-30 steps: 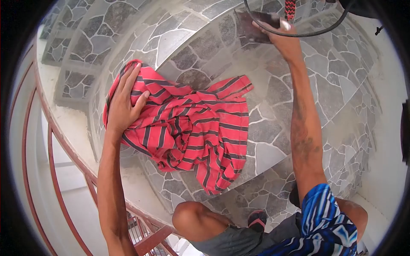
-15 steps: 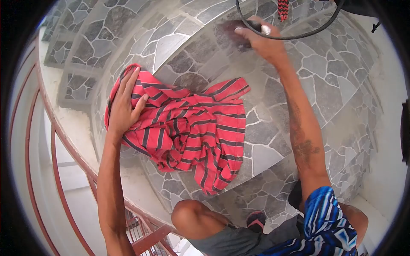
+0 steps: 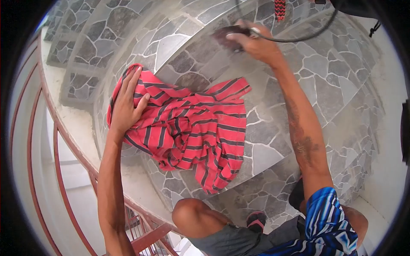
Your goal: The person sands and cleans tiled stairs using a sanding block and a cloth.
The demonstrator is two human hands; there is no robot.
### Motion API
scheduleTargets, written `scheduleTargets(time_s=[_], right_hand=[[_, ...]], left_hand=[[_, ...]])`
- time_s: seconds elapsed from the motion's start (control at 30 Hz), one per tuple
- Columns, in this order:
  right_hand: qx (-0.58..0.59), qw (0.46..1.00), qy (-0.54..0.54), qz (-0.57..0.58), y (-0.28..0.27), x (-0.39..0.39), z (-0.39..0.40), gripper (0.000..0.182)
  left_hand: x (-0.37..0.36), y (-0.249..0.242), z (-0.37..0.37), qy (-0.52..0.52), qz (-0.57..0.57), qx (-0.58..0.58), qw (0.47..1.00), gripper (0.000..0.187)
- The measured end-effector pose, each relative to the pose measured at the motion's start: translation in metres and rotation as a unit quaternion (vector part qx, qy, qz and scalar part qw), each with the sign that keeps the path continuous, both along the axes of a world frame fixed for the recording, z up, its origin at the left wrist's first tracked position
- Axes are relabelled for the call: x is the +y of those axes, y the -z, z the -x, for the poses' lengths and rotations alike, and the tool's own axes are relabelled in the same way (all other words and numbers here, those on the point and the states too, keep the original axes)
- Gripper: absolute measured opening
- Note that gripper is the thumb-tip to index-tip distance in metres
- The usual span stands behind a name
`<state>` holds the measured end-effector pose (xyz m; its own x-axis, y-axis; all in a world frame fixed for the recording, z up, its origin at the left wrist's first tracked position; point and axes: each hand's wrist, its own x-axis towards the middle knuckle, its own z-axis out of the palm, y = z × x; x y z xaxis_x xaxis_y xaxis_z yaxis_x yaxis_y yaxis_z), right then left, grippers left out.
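A crumpled red cloth with dark stripes [image 3: 196,132], which looks like a garment, lies on a stone-patterned stair step [image 3: 265,151]. Flat on its left end rests my left hand [image 3: 125,104], fingers stretched out and thumb apart. Farther up the step, my right hand [image 3: 258,45] is closed around a dark, blurred brush-like object [image 3: 228,37] held low at the step's surface. Motion smears its shape, so its underside cannot be made out.
A black cable [image 3: 299,40] loops past my right hand. Near the top hangs a red-and-black braided cord [image 3: 279,9]. A brown metal railing [image 3: 60,170] curves down the left side, and more stone steps [image 3: 85,51] rise at upper left.
My right hand has moved slightly left and down with the dark brush-like object. The cable has swung a little. My left hand and the striped cloth are nearly where they were.
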<state>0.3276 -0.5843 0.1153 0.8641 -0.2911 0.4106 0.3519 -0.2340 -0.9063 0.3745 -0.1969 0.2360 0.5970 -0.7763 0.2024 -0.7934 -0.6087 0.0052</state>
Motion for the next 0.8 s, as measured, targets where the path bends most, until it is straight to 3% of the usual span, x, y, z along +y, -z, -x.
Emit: scheduleTargets(time_s=[0.07, 0.1, 0.2, 0.33, 0.43, 0.53, 0.63, 0.73, 0.8], right_hand=[[0.029, 0.991, -0.039, -0.126, 0.007, -0.017, -0.001, 0.046], [-0.01, 0.998, -0.012, -0.055, 0.026, -0.029, -0.012, 0.046], [0.0, 0.996, 0.089, -0.015, 0.035, 0.009, -0.015, 0.04], [0.053, 0.997, 0.035, -0.042, 0.014, -0.01, -0.001, 0.058], [0.02, 0.991, 0.132, -0.026, 0.027, 0.015, 0.001, 0.041], [0.026, 0.997, 0.065, -0.031, 0.018, -0.01, 0.001, 0.037], [0.023, 0.989, 0.136, -0.054, 0.025, 0.021, -0.001, 0.043], [0.073, 0.99, 0.008, -0.123, 0.006, -0.009, 0.007, 0.06], [0.047, 0.995, 0.043, -0.074, 0.031, 0.008, -0.011, 0.056]], left_hand=[[0.003, -0.003, 0.0, -0.001, 0.001, 0.002, 1.0, 0.069], [0.003, -0.002, 0.0, -0.002, 0.002, 0.0, 1.0, 0.07], [0.001, 0.0, -0.001, -0.004, -0.002, -0.006, 1.0, 0.07], [0.004, 0.002, -0.003, -0.002, 0.003, 0.004, 1.0, 0.069], [0.002, 0.0, -0.002, -0.007, -0.012, -0.01, 1.0, 0.069], [0.002, -0.001, 0.0, -0.011, -0.007, 0.001, 1.0, 0.069], [0.001, 0.0, -0.002, -0.005, -0.017, -0.014, 1.0, 0.069], [0.001, -0.002, 0.0, -0.007, -0.009, 0.0, 1.0, 0.069], [0.003, -0.001, -0.001, -0.012, -0.017, -0.004, 1.0, 0.069]])
